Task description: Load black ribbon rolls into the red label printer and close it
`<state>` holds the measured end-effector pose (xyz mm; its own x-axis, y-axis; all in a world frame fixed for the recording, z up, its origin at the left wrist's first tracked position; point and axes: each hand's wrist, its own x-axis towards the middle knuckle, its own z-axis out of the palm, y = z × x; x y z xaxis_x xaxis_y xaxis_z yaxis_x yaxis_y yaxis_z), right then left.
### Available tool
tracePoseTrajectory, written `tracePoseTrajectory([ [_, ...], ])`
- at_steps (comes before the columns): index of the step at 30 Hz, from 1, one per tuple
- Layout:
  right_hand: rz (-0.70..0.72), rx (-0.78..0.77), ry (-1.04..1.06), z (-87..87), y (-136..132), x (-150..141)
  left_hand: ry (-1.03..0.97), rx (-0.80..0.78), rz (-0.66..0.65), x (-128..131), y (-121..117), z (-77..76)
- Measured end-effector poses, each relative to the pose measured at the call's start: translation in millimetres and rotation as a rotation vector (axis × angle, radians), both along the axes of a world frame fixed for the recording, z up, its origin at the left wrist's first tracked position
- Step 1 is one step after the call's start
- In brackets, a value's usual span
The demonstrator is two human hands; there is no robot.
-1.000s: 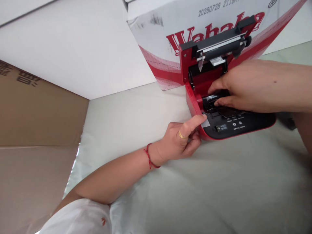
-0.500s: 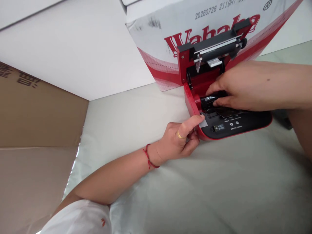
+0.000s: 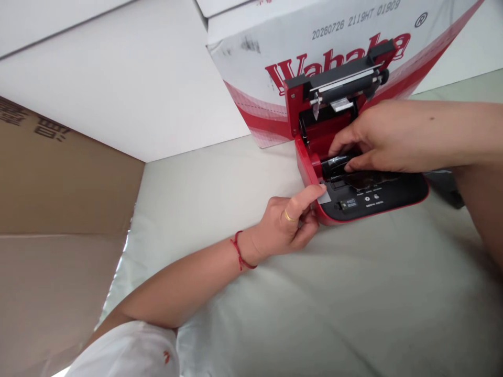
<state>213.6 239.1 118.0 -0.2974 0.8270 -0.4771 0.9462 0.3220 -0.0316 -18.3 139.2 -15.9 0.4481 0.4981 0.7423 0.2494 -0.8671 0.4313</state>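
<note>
A red and black label printer (image 3: 377, 200) rests on the pale cloth with its lid (image 3: 341, 78) raised. A dark roller and metal bar cross the underside of the lid. My left hand (image 3: 293, 220) grips the printer's near left corner, its index finger lying on a small light patch there and the other fingers curled against the side. Inside the open bay my right hand (image 3: 365, 141) pinches a glossy black ribbon roll (image 3: 334, 166) between thumb and fingers. Loose dark ribbon film (image 3: 369, 179) drapes over the printer's front panel; the roll's right end is hidden by my hand.
A white and red Wahaha carton (image 3: 243, 63) stands directly behind the printer. To the left is a brown cardboard box (image 3: 70, 178), with a white panel (image 3: 118, 89) at the back. Pale green cloth (image 3: 353, 293) covers the surface.
The view has shifted slightly, so the printer sits a little further left in it. My right hand still holds the roll, and more of the loose film shows over the front panel.
</note>
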Motion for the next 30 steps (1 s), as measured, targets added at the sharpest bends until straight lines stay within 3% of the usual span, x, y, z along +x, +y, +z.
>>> tracePoseTrajectory([
  [10,-0.011,0.025,0.059,12.2,-9.1,-6.7,0.020,-0.008,-0.007,-2.0,1.2,0.2],
  [19,-0.006,0.039,0.064,-0.2,-2.8,8.8,0.024,-0.025,-0.032,-2.0,1.0,1.2],
  [24,-0.022,0.025,0.039,8.7,-12.2,-2.3,0.057,-0.036,-0.033,-2.9,1.1,2.4],
  [30,0.098,0.094,-0.049,10.3,-13.8,-6.9,0.031,-0.017,-0.015,-1.7,0.6,-0.5],
])
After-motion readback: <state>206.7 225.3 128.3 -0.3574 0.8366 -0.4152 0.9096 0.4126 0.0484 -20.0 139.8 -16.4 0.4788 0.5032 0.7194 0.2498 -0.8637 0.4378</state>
